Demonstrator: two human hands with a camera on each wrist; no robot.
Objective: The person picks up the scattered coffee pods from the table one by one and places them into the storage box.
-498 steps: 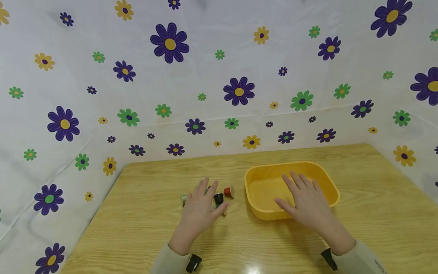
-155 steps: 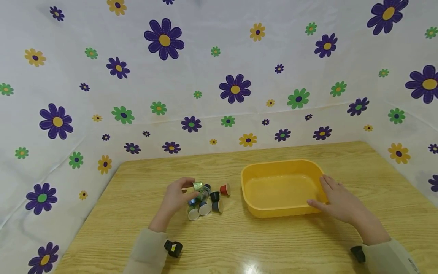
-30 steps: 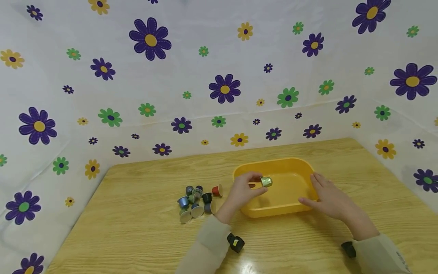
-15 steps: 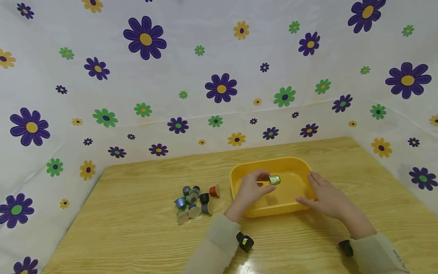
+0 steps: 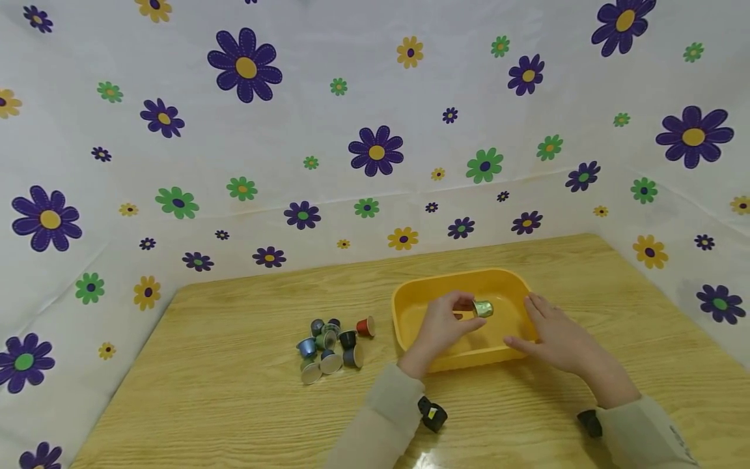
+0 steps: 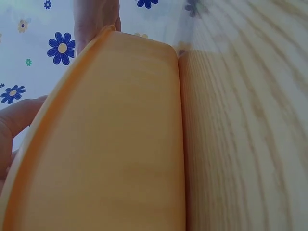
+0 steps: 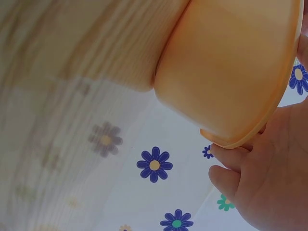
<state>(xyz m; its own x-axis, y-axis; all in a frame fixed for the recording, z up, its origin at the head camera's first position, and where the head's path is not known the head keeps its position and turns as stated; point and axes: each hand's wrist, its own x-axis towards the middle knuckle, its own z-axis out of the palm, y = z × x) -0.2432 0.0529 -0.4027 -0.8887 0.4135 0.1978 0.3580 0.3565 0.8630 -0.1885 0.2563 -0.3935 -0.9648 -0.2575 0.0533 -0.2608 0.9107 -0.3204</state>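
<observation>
My left hand [image 5: 441, 327] pinches a shiny green coffee capsule [image 5: 483, 309] between thumb and fingers, over the inside of a yellow plastic tub [image 5: 463, 362]. My right hand [image 5: 559, 339] rests at the tub's right rim, fingers extended along the side and thumb over the near rim. In the left wrist view the tub's outer wall [image 6: 110, 134] fills the middle, and the capsule is hidden. The right wrist view shows my right hand [image 7: 274, 168] with its fingers [image 7: 227, 179] at the tub's rim.
Left of the tub lies a cluster of capsules: a red one [image 5: 366, 326], a black one [image 5: 347, 339], a light blue one [image 5: 306, 346] and several others, some with pale lids showing. The wooden table [image 5: 234, 391] meets a white flowered cloth [image 5: 328, 130] at the back and sides.
Over the last second my left hand has moved right with the green capsule, further over the tub; earlier it picked it from the cluster. The right hand stays at the rim.
</observation>
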